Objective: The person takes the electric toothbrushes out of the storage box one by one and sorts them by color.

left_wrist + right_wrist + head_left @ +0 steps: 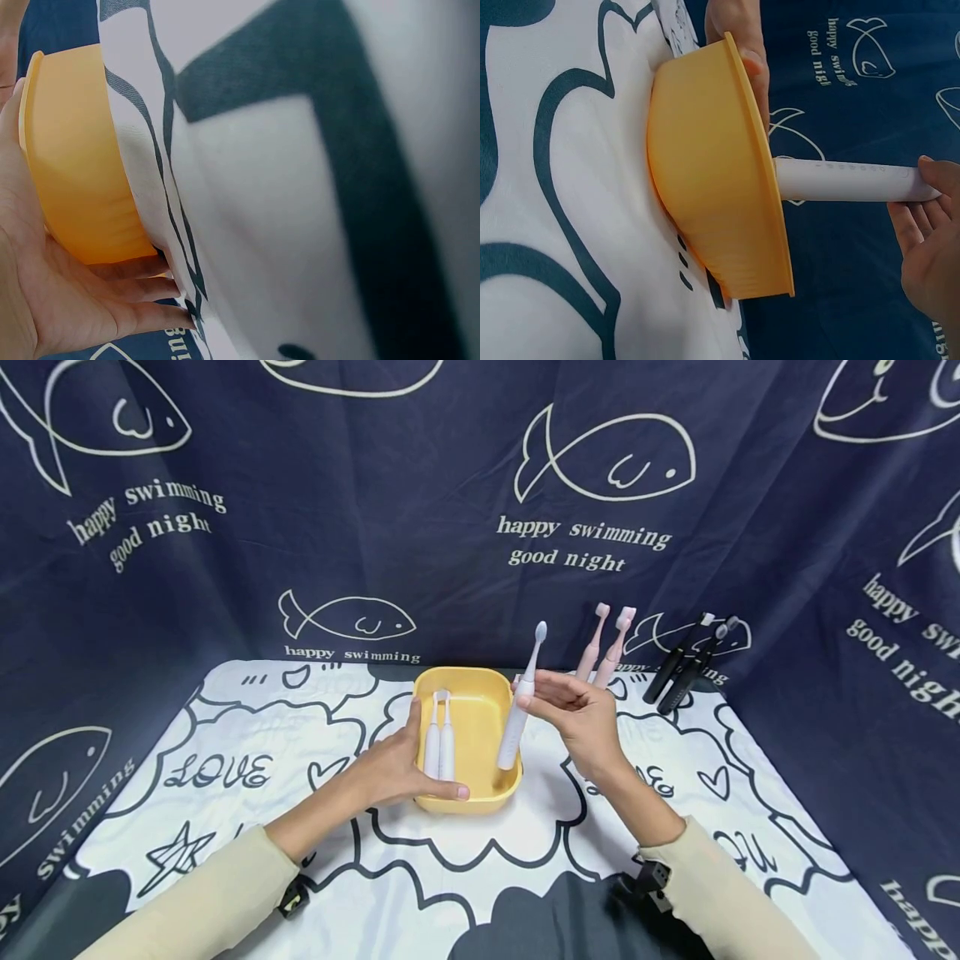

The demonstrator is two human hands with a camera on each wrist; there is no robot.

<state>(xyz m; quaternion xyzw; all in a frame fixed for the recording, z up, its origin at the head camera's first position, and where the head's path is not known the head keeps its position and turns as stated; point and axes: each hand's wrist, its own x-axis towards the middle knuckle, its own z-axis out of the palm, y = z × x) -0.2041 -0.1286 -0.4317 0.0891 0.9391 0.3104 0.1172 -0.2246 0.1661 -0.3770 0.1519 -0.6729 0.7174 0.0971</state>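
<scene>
My right hand [581,718] pinches a white electric toothbrush [515,727] by its handle, brush head up. The handle's lower end overlaps the right side of a yellow tub [480,681] in the head view; in the right wrist view it dips behind the rim. My left hand [401,768] rests against the tub's near left corner, thumb along the front rim. Its other fingers [142,316] stretch out straight beside the wall in the left wrist view. Two more white electric toothbrushes [447,747] lie side by side in the tub's left half, heads toward the back.
Behind my right hand, several pink toothbrushes [589,656] lean at the back of the table. Black toothbrushes [686,681] lean farther right. A dark blue curtain [450,527] with fish drawings surrounds the table, which a white patterned cloth [300,727] covers.
</scene>
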